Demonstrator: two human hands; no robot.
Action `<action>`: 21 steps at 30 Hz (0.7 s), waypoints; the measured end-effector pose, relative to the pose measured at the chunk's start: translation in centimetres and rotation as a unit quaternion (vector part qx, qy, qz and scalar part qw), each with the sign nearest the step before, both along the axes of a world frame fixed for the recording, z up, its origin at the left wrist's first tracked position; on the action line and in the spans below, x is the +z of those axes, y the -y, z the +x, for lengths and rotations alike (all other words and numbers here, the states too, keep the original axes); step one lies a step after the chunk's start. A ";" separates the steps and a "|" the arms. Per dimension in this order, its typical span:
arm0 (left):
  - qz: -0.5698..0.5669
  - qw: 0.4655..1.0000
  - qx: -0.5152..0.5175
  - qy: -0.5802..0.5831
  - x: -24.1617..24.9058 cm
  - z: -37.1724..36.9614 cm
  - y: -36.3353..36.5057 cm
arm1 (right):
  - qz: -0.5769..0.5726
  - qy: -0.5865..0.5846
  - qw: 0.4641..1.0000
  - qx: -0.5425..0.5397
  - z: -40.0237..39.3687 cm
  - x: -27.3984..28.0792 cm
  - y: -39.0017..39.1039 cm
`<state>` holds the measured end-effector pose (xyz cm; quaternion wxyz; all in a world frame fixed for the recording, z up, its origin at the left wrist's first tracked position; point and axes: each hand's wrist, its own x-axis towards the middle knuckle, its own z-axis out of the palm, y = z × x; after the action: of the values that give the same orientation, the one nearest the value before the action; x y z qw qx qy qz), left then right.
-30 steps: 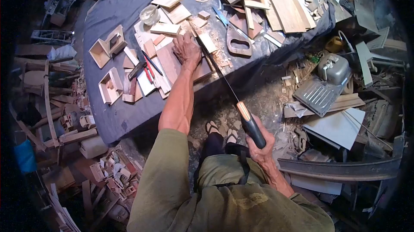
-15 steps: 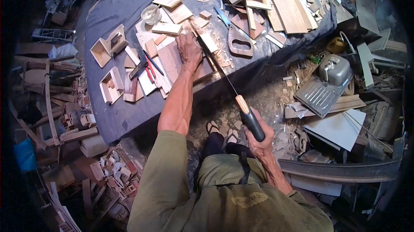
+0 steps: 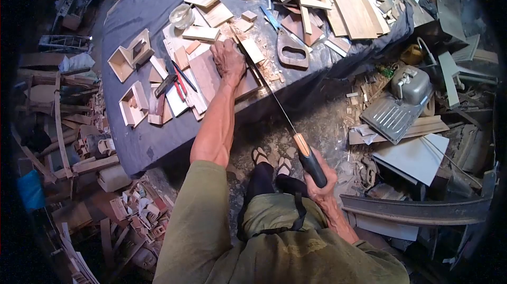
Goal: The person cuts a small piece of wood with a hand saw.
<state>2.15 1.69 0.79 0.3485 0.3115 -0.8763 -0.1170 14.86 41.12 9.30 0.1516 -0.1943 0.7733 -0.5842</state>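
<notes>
My right hand [image 3: 322, 176] is wrapped around the black and orange handle of a handsaw [image 3: 310, 161]. Its thin blade slants up and away to the table, running alongside my left hand. With curled fingers, my left hand [image 3: 229, 62] presses down on a brown wooden board [image 3: 203, 73] near the table's edge. Just right of the blade lies a pale wood block [image 3: 253, 51], with sawdust around it. Where exactly the teeth meet the wood is hard to make out.
A second handsaw [image 3: 292, 50] lies to the right on the dark-clothed table [image 3: 158, 149]. Red-handled pliers [image 3: 180, 88], a jar [image 3: 181, 16], small wooden boxes [image 3: 133, 104] and stacked boards [image 3: 348, 4] are also there. A metal sink [image 3: 409, 88] and scrap wood cover the floor.
My right hand has drawn the handsaw slightly back toward my body, down and to the right. My left hand stays on the board; the whole view has shifted a little.
</notes>
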 end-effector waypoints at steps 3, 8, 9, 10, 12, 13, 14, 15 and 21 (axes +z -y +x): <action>-0.009 1.000 -0.026 -0.001 0.0 0.1 0.8 | 0.002 -0.044 0.999 -0.010 -0.3 0.9 0.8; -0.016 0.999 -0.045 -0.006 -0.4 0.0 0.9 | 0.008 -0.001 1.000 0.007 -2.0 2.9 3.9; -0.004 1.000 -0.023 0.002 0.0 0.0 0.5 | -0.021 -0.041 0.999 0.003 -2.2 2.5 4.3; -0.008 1.000 -0.018 0.001 0.4 0.1 0.5 | -0.015 -0.048 0.999 0.003 -2.0 2.2 4.2; -0.006 1.000 -0.007 0.001 0.8 0.2 -0.2 | 0.006 -0.059 0.998 0.003 -0.9 2.0 2.4; -0.008 1.000 -0.014 -0.012 0.4 -0.1 0.3 | -0.026 -0.062 0.998 0.006 -0.3 1.9 1.6; -0.007 1.000 -0.022 -0.017 -0.1 0.0 0.7 | -0.024 -0.069 0.997 0.005 -0.1 1.9 1.0; -0.007 0.999 -0.029 -0.024 0.0 -0.1 1.0 | -0.021 -0.078 0.997 0.006 -0.1 1.9 0.6; -0.015 0.999 -0.007 -0.036 -0.8 -0.6 0.8 | 0.012 -0.023 1.000 0.015 -2.4 3.0 4.1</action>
<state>1.55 0.86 -0.04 0.3838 0.2955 -0.8670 -0.1171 12.44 36.98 12.25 0.1444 -0.2176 0.7806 -0.5679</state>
